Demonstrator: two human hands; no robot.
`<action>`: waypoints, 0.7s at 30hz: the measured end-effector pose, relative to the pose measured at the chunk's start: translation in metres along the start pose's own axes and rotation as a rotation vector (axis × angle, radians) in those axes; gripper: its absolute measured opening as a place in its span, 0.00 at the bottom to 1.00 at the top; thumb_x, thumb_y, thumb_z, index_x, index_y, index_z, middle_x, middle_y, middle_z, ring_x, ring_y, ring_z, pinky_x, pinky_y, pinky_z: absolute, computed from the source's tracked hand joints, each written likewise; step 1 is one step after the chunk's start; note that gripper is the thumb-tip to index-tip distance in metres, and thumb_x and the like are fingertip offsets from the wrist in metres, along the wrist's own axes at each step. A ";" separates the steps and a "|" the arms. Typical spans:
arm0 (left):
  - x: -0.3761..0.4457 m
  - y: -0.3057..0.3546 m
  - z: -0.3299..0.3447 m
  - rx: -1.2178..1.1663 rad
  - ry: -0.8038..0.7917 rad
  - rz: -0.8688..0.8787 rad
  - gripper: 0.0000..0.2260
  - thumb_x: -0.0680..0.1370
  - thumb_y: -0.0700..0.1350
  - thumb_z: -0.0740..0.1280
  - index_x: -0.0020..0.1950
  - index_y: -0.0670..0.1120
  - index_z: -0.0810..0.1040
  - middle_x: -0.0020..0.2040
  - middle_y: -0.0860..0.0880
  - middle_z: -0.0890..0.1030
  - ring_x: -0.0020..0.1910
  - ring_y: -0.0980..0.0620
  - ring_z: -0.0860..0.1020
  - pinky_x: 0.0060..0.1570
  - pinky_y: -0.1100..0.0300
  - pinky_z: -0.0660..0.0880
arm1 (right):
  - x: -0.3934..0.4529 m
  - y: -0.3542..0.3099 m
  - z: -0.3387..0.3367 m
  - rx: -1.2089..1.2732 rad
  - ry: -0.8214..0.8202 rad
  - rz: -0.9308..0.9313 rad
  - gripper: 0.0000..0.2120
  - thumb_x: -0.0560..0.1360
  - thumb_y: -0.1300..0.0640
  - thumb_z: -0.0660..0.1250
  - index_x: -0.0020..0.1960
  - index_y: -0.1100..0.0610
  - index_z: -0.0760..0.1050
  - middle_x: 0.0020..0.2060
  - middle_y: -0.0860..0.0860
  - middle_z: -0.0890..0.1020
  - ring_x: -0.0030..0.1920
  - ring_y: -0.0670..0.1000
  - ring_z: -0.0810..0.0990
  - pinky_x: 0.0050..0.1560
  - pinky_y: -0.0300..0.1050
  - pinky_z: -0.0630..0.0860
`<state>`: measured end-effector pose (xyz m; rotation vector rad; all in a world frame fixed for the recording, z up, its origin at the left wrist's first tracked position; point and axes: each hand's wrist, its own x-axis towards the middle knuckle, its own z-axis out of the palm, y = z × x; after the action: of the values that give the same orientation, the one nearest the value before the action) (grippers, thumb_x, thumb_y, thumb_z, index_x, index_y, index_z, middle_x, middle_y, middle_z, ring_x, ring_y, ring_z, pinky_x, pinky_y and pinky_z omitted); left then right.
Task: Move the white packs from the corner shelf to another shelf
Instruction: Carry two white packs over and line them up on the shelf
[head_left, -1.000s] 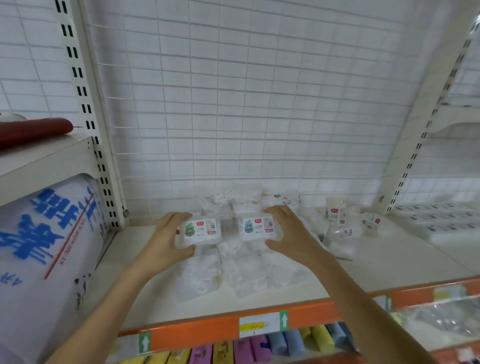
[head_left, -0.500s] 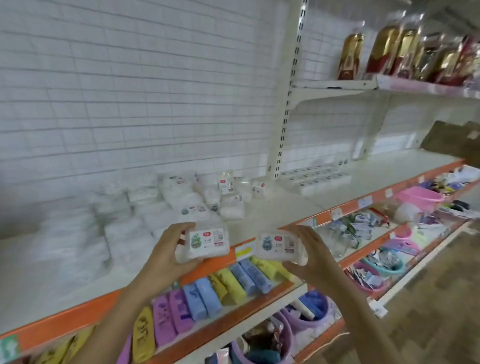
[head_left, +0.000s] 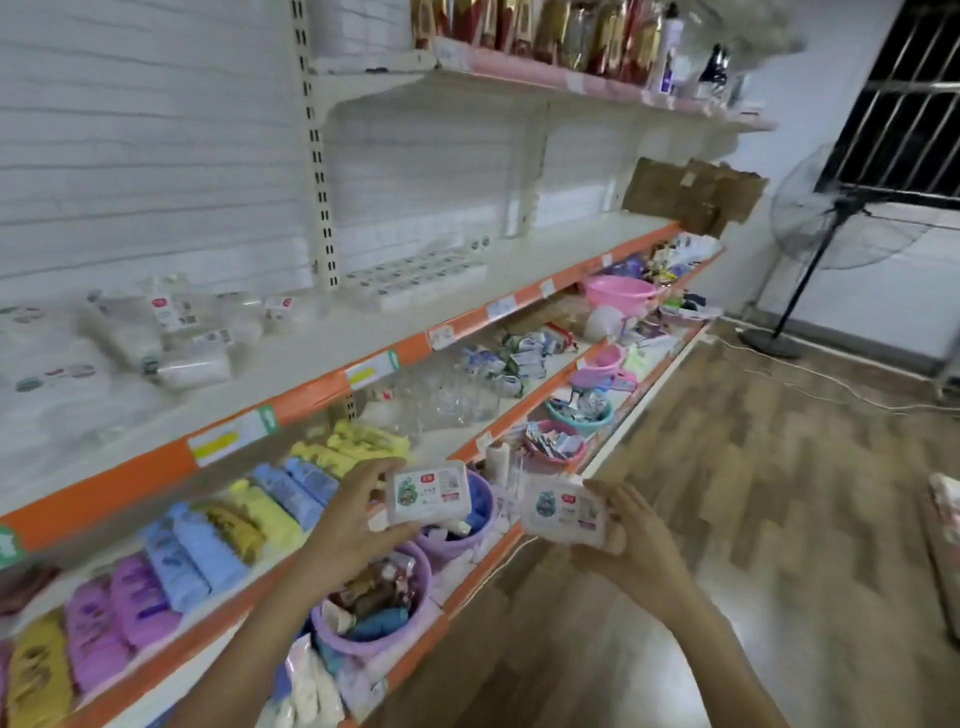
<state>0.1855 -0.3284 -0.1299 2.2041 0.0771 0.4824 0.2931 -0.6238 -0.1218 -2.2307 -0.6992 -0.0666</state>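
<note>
**Two white packs held in front of the shelves**

The left hand (head_left: 349, 525) grips one white pack (head_left: 427, 491) with the thumb under it and the fingers curled over its top edge. The right hand (head_left: 631, 540) holds a second white pack (head_left: 563, 512) in the same way, fingers bent around its right side. Both packs are small, box-shaped with rounded corners, wrapped in shiny clear film, and each has a printed label with a small picture and a red mark. They are apart from each other, in the air, in front of the lower shelves.

More white packs (head_left: 176, 332) lie in a loose heap on the left part of the middle shelf (head_left: 519, 265), which is pale, smooth and has an orange front edge with price labels. Further right on this shelf a flat row of small white boxes (head_left: 415, 275) stands near the back wall. The shelf below carries soft rolled cloths (head_left: 218, 540) in yellow, blue and purple. Round purple plastic basins (head_left: 374, 613) with small goods stand at the lowest level, and a pink basin (head_left: 621, 291) is further along.

The back wall is a white wire grid. The floor (head_left: 753, 493) is wood-patterned and glossy. A standing fan (head_left: 826, 223) is at the far end, near a barred window (head_left: 904, 98).
</note>
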 end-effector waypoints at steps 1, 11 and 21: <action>0.006 0.003 0.011 -0.003 -0.027 -0.004 0.26 0.66 0.55 0.74 0.58 0.66 0.65 0.59 0.58 0.69 0.58 0.68 0.68 0.50 0.78 0.66 | -0.003 0.010 -0.007 -0.006 0.012 0.004 0.34 0.59 0.59 0.80 0.62 0.56 0.71 0.54 0.45 0.72 0.55 0.49 0.76 0.52 0.36 0.74; 0.101 0.024 0.089 0.069 -0.135 0.026 0.26 0.68 0.41 0.75 0.62 0.49 0.69 0.54 0.58 0.70 0.54 0.57 0.71 0.47 0.78 0.67 | 0.029 0.079 -0.055 -0.017 0.081 0.056 0.35 0.57 0.50 0.73 0.62 0.61 0.73 0.50 0.46 0.73 0.50 0.45 0.74 0.49 0.27 0.66; 0.263 0.020 0.126 0.000 -0.080 0.070 0.26 0.65 0.47 0.78 0.53 0.63 0.68 0.55 0.64 0.70 0.51 0.69 0.72 0.46 0.78 0.67 | 0.193 0.141 -0.093 -0.032 0.042 0.032 0.32 0.62 0.55 0.77 0.64 0.54 0.70 0.55 0.47 0.73 0.53 0.45 0.74 0.47 0.20 0.66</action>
<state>0.4724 -0.3764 -0.1025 2.2291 -0.0437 0.4322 0.5430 -0.6759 -0.1018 -2.2637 -0.6438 -0.1092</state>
